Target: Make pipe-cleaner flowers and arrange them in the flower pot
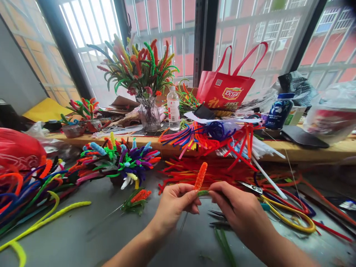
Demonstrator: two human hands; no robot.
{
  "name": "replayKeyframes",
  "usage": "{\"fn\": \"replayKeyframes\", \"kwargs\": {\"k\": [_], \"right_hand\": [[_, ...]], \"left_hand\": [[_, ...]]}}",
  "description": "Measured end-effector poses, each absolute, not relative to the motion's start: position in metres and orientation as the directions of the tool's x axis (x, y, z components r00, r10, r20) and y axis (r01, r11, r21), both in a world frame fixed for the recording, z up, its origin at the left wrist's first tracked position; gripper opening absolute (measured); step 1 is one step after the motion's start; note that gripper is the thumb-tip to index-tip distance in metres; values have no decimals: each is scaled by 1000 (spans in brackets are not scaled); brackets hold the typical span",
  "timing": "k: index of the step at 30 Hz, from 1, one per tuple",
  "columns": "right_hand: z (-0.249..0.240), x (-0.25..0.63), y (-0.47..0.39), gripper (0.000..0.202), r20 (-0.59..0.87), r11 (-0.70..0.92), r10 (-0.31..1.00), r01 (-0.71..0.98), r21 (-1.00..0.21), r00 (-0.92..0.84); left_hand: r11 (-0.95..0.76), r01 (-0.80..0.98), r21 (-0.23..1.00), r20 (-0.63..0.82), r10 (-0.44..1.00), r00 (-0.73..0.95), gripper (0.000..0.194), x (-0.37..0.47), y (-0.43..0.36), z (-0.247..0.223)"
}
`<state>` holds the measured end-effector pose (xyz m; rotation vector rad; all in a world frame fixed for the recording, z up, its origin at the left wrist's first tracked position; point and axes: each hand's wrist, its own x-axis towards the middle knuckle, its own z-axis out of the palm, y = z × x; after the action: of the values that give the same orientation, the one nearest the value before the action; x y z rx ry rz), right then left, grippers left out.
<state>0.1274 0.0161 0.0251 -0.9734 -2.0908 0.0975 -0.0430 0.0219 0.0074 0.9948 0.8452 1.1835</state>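
You have the orange chenille spike (pixel 200 177) upright in front of you, its base pinched between the thumb and fingers of your left hand (pixel 176 202), with thin wire stems hanging below. Your right hand (pixel 240 204) pinches the green chenille strip (pixel 203 193), which meets the spike's base. Right behind your hands lies a heap of red pipe cleaners (pixel 178 172). Dark pointed tool tips (pixel 218 214) poke out beside your right hand, and green strips (pixel 224 244) lie below it. Beyond that hand, a metal-bladed tool (pixel 253 187) and a yellow loop (pixel 296 223) crowd your right side. To your left are a finished-looking orange flower (pixel 140 196) and a multicoloured chenille bunch (pixel 125 159). The raised wooden ledge (pixel 278 149) bounds the back, carrying a glass vase (pixel 150 116), a plastic bottle (pixel 174 111) and a red bag (pixel 228 89). Your widest stretch of bare grey tabletop (pixel 119 243) is left of your left forearm, toward you.
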Motion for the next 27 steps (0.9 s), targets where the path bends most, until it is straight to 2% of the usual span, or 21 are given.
{"fn": "replayKeyframes", "kwargs": {"k": [3, 5, 11, 17, 27], "right_hand": [[22, 126, 16, 14, 730, 742, 568, 620, -254, -380], [22, 127, 16, 15, 737, 749, 549, 623, -226, -393], [21, 124, 15, 16, 707, 733, 599, 612, -296, -376], [16, 121, 16, 15, 714, 713, 601, 644, -277, -359], [10, 119, 13, 25, 658, 648, 670, 704, -291, -344]], "left_hand": [[80, -320, 944, -22, 983, 180, 21, -43, 22, 7], [84, -317, 945, -28, 984, 175, 21, -43, 23, 7], [77, -337, 938, -23, 987, 161, 21, -42, 21, 7], [73, -329, 941, -10, 982, 190, 20, -41, 20, 8], [5, -212, 977, 34, 983, 181, 19, -39, 14, 9]]}}
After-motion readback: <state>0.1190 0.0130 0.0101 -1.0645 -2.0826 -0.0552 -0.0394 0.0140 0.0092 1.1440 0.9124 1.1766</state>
